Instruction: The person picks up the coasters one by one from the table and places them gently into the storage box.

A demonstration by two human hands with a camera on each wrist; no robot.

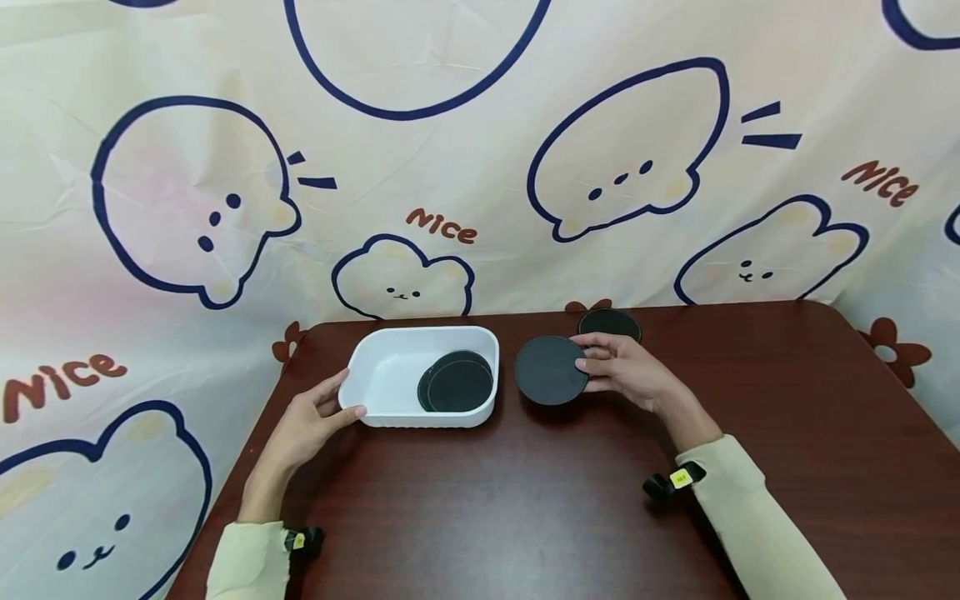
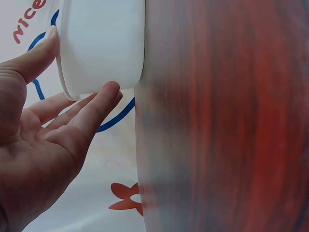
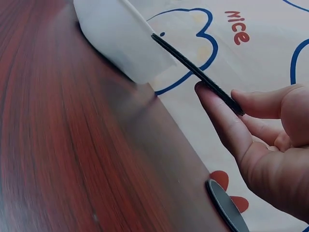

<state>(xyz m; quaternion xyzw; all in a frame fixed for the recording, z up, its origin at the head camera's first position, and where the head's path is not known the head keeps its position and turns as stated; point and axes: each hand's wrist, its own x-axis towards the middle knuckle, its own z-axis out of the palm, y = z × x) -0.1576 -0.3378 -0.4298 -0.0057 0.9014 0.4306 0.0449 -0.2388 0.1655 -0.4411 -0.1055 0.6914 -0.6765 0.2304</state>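
A round black coaster (image 1: 551,371) is pinched by its edge between the thumb and fingers of my right hand (image 1: 626,371). It is held above the table, just right of a white plastic bin (image 1: 390,419). In the right wrist view the coaster (image 3: 198,72) appears edge-on and tilted. My left hand (image 1: 307,425) grips the bin's left end, with the thumb at the rim and the fingers around the corner. Inside the bin's right part lie overlapping black coasters (image 1: 459,383). Another coaster (image 1: 611,321) lies on the table behind my right hand, partly hidden by it.
The dark red-brown wooden table (image 1: 480,508) has its far edge close behind the bin. A pale cloth (image 1: 480,167) with cartoon drawings hangs behind and to the sides. Dark wrist cameras (image 1: 663,483) are worn at both sleeves.
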